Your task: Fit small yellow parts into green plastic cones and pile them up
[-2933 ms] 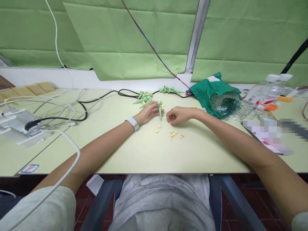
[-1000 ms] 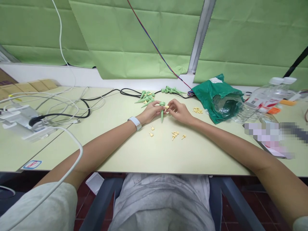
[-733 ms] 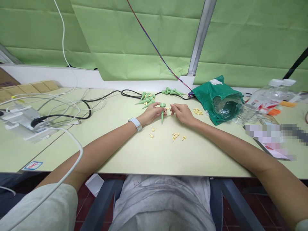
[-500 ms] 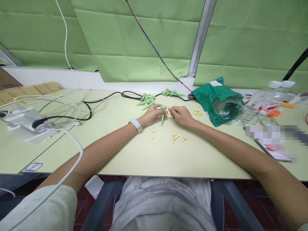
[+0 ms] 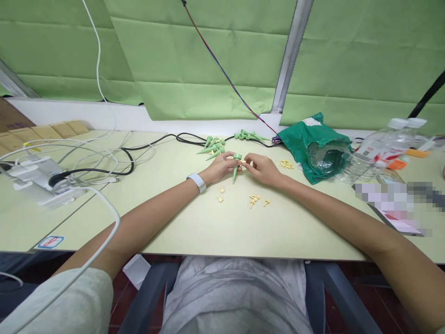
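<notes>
My left hand is closed around a green watering spike, its wide cap up and its point down over the table. A small yellow valve piece juts from the spike's side below the cap. My right hand pinches that piece between thumb and fingertips; how far it sits in the spike is hidden. On the table nearer to me lie two loose yellow pieces on the left and a small group of yellow pieces on the right.
Behind my hands lie green spikes with yellow pieces and more green spikes. Several yellow pieces lie near a torn green bag. Clear bottles stand at right; a power strip with cables is at left.
The fingers of my right hand have loosened and stretched out somewhat at the yellow piece. My left hand keeps the spike in nearly the same place.
</notes>
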